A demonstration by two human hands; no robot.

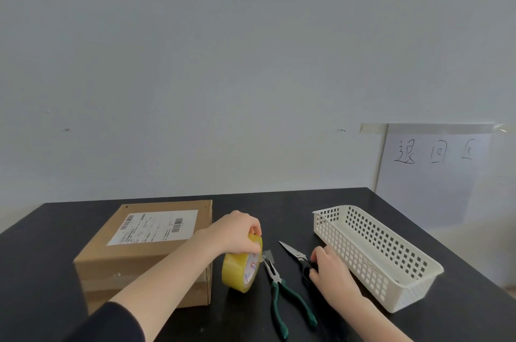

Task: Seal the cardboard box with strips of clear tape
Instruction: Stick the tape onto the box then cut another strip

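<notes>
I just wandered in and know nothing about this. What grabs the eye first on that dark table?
The yellowish tape roll stands on edge in the middle, gripped from above by the left hand, just right of the labelled cardboard box. The right hand grips the scissors beside green-handled pliers, with a white basket at the far right.

Blocked on the left by the cardboard box point(145, 252) and on the right by the white basket point(363, 266) — between them crowded with the tape roll point(240, 269) standing on edge, the pliers point(282, 294) and the scissors point(296, 253), close side by side with only thin strips of dark table point(279, 210) between. Open along the far strip of table behind these up to the wall point(251, 90), and left of the box.
</notes>
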